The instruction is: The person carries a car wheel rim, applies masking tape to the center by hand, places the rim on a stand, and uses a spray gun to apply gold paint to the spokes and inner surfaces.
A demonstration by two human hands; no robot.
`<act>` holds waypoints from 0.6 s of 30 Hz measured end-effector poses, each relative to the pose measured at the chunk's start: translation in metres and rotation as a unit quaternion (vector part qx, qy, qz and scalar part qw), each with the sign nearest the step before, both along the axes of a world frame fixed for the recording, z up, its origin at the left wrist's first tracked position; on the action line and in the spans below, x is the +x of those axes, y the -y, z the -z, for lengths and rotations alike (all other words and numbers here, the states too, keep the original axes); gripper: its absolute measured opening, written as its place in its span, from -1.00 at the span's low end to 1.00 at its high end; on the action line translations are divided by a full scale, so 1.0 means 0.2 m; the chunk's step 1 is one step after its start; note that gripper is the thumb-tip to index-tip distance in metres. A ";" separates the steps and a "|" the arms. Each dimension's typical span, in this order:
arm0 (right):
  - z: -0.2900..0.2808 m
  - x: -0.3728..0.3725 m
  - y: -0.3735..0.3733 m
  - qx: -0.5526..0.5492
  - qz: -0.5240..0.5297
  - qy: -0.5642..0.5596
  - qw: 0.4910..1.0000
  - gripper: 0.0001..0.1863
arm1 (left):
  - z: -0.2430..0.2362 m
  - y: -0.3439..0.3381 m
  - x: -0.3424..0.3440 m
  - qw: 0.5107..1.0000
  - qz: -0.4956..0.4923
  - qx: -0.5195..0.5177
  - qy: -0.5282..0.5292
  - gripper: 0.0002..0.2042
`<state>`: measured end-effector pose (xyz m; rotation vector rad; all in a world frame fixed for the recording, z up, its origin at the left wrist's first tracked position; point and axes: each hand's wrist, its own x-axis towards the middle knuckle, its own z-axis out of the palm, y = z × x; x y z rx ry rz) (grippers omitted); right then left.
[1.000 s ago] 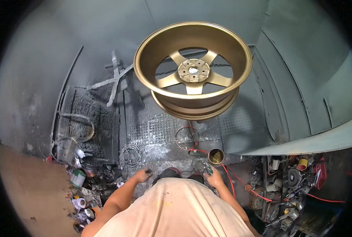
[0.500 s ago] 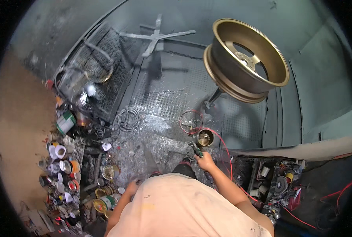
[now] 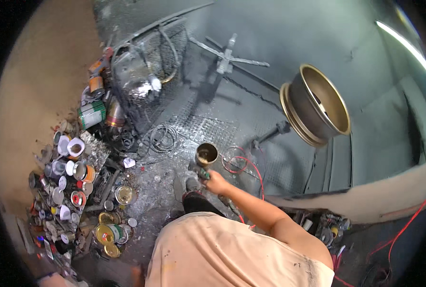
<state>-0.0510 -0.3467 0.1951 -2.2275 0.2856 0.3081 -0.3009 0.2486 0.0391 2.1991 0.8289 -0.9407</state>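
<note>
My right hand (image 3: 216, 182) is closed round the handle of a spray gun (image 3: 201, 171), which has a dark body with some green on it. An open metal cup (image 3: 206, 154) stands at the gun, with brownish-gold liquid inside. Ahead to the right, apart from the gun, a bronze-gold wheel rim (image 3: 313, 107) is held up on a dark stand (image 3: 270, 134). My left hand cannot be made out; only a brownish blur shows at the lower left.
Paint cans (image 3: 108, 233), cups and lids crowd the left side. A grey cross-shaped stand (image 3: 225, 60) is at the far middle. A coiled grey hose (image 3: 162, 138) and a red hose (image 3: 258, 172) lie on the floor. Clutter (image 3: 325, 229) fills the lower right.
My right hand has moved left with the spray gun and cup. My left hand has gone from sight. The view has turned, and the rim now appears farther right and more side-on.
</note>
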 end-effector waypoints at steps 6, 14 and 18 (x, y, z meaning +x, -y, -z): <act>-0.31 0.85 -0.17 0.305 0.123 0.018 0.944 -0.67 | 0.07 0.47 0.10 0.987 -0.053 -0.113 0.098 -0.58; -0.67 2.13 -0.53 0.469 0.136 0.056 0.871 -0.76 | -0.02 0.95 0.35 0.980 -0.100 -0.135 0.106 -0.61; -0.52 3.00 -0.43 0.500 0.143 0.010 0.854 -0.44 | -0.11 0.99 0.47 0.981 -0.104 -0.091 0.138 -0.61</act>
